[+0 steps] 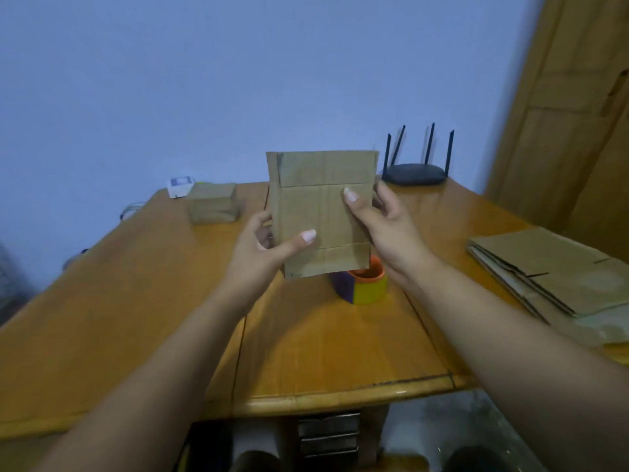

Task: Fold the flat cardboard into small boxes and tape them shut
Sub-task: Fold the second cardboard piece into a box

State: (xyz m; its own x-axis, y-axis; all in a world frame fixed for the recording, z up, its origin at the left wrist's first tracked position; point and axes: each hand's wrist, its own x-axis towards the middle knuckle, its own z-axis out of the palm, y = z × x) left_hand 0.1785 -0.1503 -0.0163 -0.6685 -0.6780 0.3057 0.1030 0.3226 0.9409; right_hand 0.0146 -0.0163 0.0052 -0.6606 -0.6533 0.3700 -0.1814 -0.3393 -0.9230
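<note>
Flat cardboard blank is held upright in the air, left hand pinching its 9 o'clock edge, right hand pinching 3 o'clock, thumbs in front. I'd squeeze both edges inward so it pops square along the creases. The tape roll waits at 6 o'clock.

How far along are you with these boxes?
One small box already sits folded at the far left of the table; whether it is taped I cannot tell. The left hand and right hand hold a flat cardboard blank upright, not yet opened. A stack of flat blanks waits at right; the tape roll lies untouched.
</note>
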